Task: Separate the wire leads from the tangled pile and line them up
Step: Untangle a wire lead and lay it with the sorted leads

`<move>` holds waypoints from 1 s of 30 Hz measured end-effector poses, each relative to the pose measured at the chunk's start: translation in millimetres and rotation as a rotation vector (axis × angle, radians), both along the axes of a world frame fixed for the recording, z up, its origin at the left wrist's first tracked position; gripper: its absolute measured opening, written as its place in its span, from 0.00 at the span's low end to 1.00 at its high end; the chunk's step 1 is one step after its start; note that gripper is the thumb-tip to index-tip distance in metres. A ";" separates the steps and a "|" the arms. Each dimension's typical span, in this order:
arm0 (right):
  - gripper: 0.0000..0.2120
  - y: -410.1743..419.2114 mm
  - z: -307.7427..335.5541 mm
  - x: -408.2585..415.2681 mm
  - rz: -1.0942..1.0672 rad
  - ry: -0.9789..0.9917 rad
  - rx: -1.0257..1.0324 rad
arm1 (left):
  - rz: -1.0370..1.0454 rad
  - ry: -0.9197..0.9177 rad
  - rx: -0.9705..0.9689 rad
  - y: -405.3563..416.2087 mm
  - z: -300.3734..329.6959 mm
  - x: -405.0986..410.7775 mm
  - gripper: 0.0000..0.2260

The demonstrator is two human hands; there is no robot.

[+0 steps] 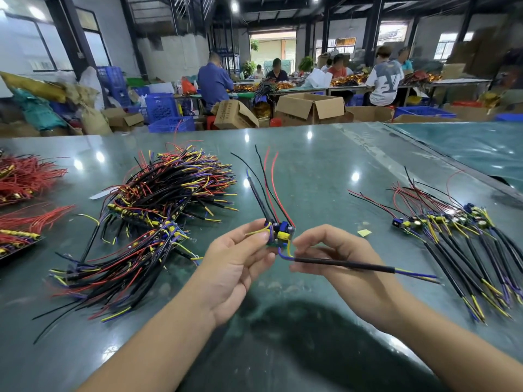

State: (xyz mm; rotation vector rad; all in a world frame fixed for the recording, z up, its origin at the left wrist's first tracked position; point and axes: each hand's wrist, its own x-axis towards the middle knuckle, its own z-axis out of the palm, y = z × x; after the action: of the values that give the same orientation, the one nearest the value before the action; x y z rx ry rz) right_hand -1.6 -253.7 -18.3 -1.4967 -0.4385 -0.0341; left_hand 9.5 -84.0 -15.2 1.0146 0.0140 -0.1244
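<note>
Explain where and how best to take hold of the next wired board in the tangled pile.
Probably by the small board end at the tangled pile of black, red and yellow wires, coming from the near side: boards face the person, while leads trail away interlaced, so a grip on leads would likely drag neighbours.

Green table (pixel 325 165), wire piles (pixel 169 190)

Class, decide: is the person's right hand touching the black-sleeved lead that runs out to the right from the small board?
Touching. The head view shows the right hand pinching the black-sleeved lead near the small board.
</note>
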 end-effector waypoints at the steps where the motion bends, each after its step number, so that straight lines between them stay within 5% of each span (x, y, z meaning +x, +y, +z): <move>1: 0.13 1.2 -0.6 1.3 -0.045 0.026 0.010 | -0.007 -0.006 0.019 -0.5 0.6 -1.0 0.12; 3: 0.03 -0.6 -1.5 2.6 -0.089 0.091 0.041 | -0.020 -0.038 0.089 -1.9 0.3 -2.5 0.15; 7: 0.14 -3.4 0.7 3.4 -0.042 0.167 0.001 | -0.084 -0.069 0.166 -7.4 -3.3 -5.9 0.16; 14: 0.08 -7.3 1.8 7.7 -0.036 0.149 -0.026 | -0.128 -0.071 0.262 -5.5 -3.2 -6.7 0.23; 24: 0.09 -13.7 -1.7 8.7 0.113 0.185 0.032 | -0.228 -0.160 0.249 -2.4 -5.9 -2.8 0.08; 30: 0.11 -18.5 -6.6 12.2 0.209 0.229 0.063 | -0.278 -0.107 0.185 -1.3 -9.4 0.7 0.10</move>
State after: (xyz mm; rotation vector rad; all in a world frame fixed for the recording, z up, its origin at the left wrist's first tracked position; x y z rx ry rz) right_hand 10.6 -272.3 -24.9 -1.3674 -0.4025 0.2833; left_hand 10.2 -85.4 -24.5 1.2036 -0.2171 -0.3275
